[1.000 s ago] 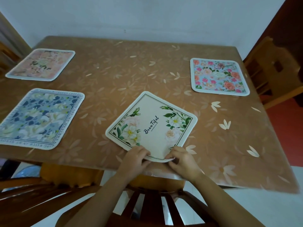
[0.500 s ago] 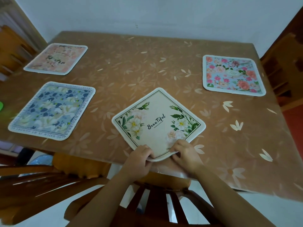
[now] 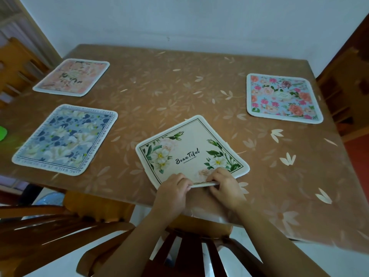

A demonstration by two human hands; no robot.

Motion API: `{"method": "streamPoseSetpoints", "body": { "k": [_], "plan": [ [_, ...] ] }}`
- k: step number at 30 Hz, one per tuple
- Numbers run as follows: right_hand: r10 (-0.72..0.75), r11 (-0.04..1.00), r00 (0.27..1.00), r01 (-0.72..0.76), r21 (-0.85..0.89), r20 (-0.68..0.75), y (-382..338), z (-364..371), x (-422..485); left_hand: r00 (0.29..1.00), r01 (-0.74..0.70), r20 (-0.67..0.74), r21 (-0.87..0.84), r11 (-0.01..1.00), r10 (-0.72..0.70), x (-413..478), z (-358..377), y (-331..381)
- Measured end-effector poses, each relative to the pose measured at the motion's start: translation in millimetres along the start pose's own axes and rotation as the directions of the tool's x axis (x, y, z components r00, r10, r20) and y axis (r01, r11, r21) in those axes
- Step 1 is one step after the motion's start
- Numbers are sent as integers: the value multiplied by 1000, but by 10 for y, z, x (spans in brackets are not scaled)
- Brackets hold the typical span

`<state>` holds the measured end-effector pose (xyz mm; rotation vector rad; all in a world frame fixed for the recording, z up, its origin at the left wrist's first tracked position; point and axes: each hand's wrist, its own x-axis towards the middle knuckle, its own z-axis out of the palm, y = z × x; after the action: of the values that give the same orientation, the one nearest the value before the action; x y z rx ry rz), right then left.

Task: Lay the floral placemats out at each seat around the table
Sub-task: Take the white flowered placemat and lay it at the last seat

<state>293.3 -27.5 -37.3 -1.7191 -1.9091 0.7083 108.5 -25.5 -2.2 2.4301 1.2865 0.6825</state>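
Head view looks down on a pale wall (image 3: pixel 179 21) behind a big brown bench (image 3: pixel 169 92), its covering printed with light petals and flowers. Wooden chairs stand round it: 1 slatted chair back (image 3: pixel 199 254) right below my arms, another chair (image 3: pixel 50 222) at the near left corner, a third chair (image 3: pixel 16 62) at the far left and a fourth chair (image 3: pixel 343 92) on the right, beside a strip of red floor (image 3: pixel 359 156).

4 mats lie on the bench. The blue placemat (image 3: pixel 63 138) sits flat on the near left, the peach placemat (image 3: pixel 71 77) flat beyond it, and the rose placemat (image 3: pixel 283 97) flat on the far right, all well apart. The cream placemat (image 3: pixel 191 148), printed "Beautiful", lies near the front edge, turned like a diamond with 1 corner toward me. That near corner is raised off the bench and bent up.

My left hand (image 3: pixel 172 193) has its fingers curled and pinches the raised corner from the left. My right hand (image 3: pixel 224 186) pinches the same corner from the right, fingers on top of the mat. The 2 hands are close together on that edge. A small green thing (image 3: pixel 2 132) shows at the left margin; I cannot tell what it is.
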Motion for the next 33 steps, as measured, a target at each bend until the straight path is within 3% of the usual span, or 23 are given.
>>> {"method": "streamPoseSetpoints", "body": {
  "k": [4, 9, 12, 16, 22, 27, 33],
  "plan": [
    [60, 998, 998, -60, 8, -27, 84, -167, 82, 998, 17, -69, 56, 998, -14, 45, -121, -20],
    [22, 997, 993, -13, 79, -112, -95, -398, 159, 993, -120, 10, 212, 970, 120, 223, -299, 34],
    [-50, 998, 980, 58, 35, -194, -287, -590, 186, 996, -55, -66, 182, 982, 68, 339, -493, 88],
    [-120, 992, 975, 109, -68, -189, -467, -897, 137, 988, 3, -154, 137, 991, 19, 519, -783, 157],
    [20, 982, 978, -58, -180, -208, -538, -1375, 24, 985, -6, -172, 44, 999, 14, 831, -1114, 241],
    [39, 966, 961, -106, -235, -273, -691, -1718, 4, 989, -23, -148, -43, 999, 17, 1073, -1289, 339],
    [107, 979, 927, -162, -127, -359, -742, -2010, 247, 993, 31, -116, 0, 1000, -31, 1481, -1320, 445]
  ]
}}
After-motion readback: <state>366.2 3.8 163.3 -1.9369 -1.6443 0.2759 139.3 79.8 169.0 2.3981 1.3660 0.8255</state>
